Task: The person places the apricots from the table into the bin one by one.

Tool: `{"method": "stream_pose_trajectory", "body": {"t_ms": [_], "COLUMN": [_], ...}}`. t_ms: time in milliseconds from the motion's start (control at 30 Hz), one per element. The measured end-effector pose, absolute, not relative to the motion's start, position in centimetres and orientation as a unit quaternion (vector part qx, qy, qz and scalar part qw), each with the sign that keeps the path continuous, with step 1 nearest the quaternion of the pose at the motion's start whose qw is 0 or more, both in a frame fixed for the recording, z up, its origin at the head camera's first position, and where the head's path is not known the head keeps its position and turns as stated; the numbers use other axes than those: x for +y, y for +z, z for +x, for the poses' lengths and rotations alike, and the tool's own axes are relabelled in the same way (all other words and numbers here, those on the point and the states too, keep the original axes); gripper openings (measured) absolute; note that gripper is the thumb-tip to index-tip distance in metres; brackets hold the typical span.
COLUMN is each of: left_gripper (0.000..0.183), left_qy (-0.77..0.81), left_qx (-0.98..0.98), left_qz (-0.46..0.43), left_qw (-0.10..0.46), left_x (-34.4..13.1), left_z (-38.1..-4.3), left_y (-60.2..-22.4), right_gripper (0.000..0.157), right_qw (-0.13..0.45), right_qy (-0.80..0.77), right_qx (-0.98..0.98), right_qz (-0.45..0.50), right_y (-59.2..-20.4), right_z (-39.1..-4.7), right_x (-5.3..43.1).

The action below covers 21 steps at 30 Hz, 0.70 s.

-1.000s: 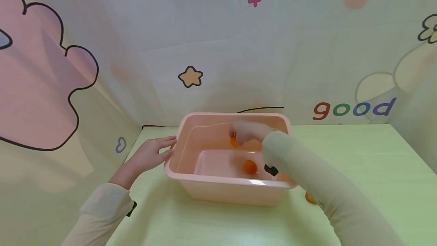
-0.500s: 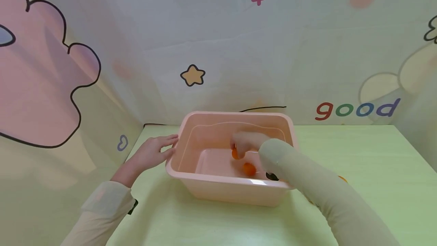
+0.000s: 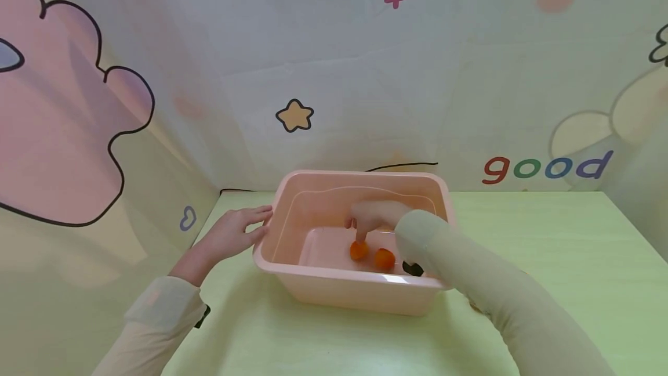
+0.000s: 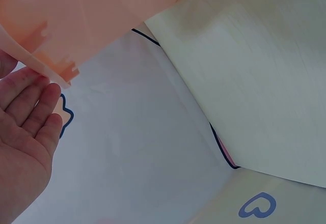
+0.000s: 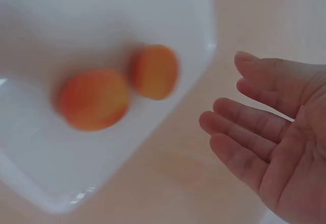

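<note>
Two round orange-red fruits with yellowish patches lie on the floor of a pink plastic tub (image 3: 365, 297), the left one (image 3: 358, 250) beside the right one (image 3: 384, 259). Just above the left fruit in the head view is my right hand (image 3: 373, 216). In the right wrist view this hand (image 5: 275, 132) has loosely extended fingers with nothing in them, apart from both blurred fruits (image 5: 95, 100). My left hand (image 3: 235, 237) rests its nearly straight fingers against the tub's left rim. The left wrist view shows those fingers (image 4: 43, 102) touching the underside of the rim (image 4: 35, 63).
The tub stands on a pale green table (image 3: 548, 237). Behind it hangs a printed cloth (image 3: 355, 74) with a star and the word "good". A small orange-brown thing (image 3: 476, 307) on the table is mostly hidden by my right sleeve (image 3: 485, 271).
My right hand lowered an orange-red fruit to the tub's floor beside the other and let it go. My left hand has stayed at the rim.
</note>
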<state>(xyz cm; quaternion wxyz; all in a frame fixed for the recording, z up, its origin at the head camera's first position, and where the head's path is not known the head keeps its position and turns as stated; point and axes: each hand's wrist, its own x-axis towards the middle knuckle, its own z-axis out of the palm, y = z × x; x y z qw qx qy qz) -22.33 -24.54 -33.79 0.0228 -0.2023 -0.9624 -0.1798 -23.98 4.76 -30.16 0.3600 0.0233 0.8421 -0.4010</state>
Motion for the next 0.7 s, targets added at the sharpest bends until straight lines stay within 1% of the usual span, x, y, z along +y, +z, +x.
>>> {"method": "stream_pose_trajectory", "body": {"t_ms": [67,100,133,200,367,500,633,700], "left_gripper": [0.042,0.042,0.042,0.042,0.043,0.044,0.044,0.043], "left_qy": [-0.18,-0.179,-0.179,-0.18,-0.182,-0.187,-0.187,-0.186], "left_qx": [-0.962,-0.963,-0.963,-0.963,-0.964,-0.964,-0.963,-0.963], "left_qz": [-0.202,-0.202,-0.202,-0.201,-0.194,-0.19,-0.193,-0.196], "left_qw": [0.023,0.023,0.022,0.021,0.017,0.011,0.013,0.016], "left_x": [-24.5,-24.5,-24.5,-24.4,-24.5,-24.4,-24.4,-24.5], "left_z": [-22.3,-22.4,-22.4,-22.4,-22.2,-22.1,-22.1,-22.2], "left_y": [-33.8,-33.8,-33.8,-33.8,-33.8,-33.8,-33.8,-33.9], "right_gripper": [0.03,0.03,0.03,0.038,0.039,0.04,0.04,0.04], "right_qw": [0.337,0.329,0.312,0.269,0.265,0.233,0.182,0.177], "right_qy": [-0.314,-0.288,-0.251,-0.19,-0.22,-0.233,-0.242,-0.255], "right_qx": [0.883,0.892,0.9,0.907,0.905,0.907,0.909,0.908], "right_qz": [-0.087,-0.117,-0.17,-0.261,-0.25,-0.264,-0.287,-0.281], "right_y": [-30.4,-30.7,-31.4,-31.7,-29.5,-28.3,-28.1,-28.1], "right_z": [-25.8,-26.8,-28.2,-30.4,-31.2,-31.3,-31.4,-31.3], "right_x": [4.7,4.8,4.9,5.2,7.2,9.3,11.5,12.9]}}
